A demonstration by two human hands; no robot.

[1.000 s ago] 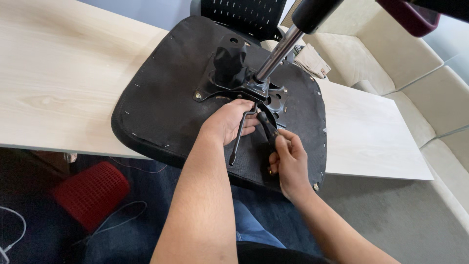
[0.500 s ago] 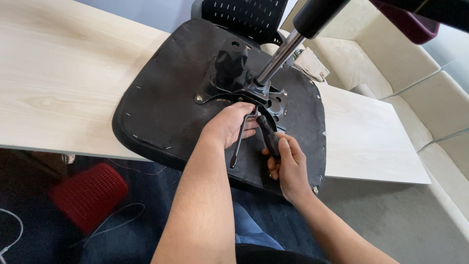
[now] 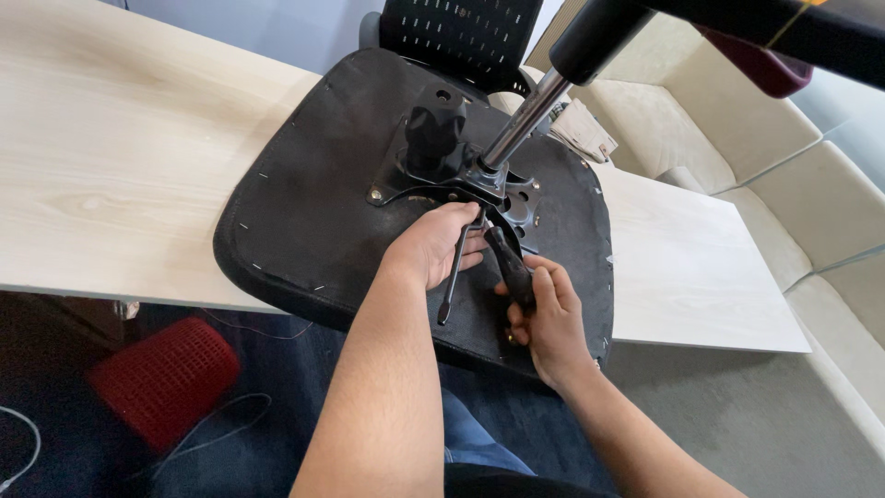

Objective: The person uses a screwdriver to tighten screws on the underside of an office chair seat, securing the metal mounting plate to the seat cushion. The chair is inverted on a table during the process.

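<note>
Black seat underside (image 3: 313,212) overhangs the table edge (image 3: 111,290) — right hand (image 3: 544,318) grips a black handle (image 3: 510,267), left hand (image 3: 438,242) pressing metal plate (image 3: 433,184).

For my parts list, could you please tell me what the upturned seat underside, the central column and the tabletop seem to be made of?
Seat underside: matte black fabric, apparently stapled along the edge. Central column: shiny bare metal, probably steel. Tabletop: pale wood-grain, likely laminate.

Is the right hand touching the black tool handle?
Touching. The head view shows the right hand with fingers wrapped around the black tool handle over the upturned chair seat.
</note>
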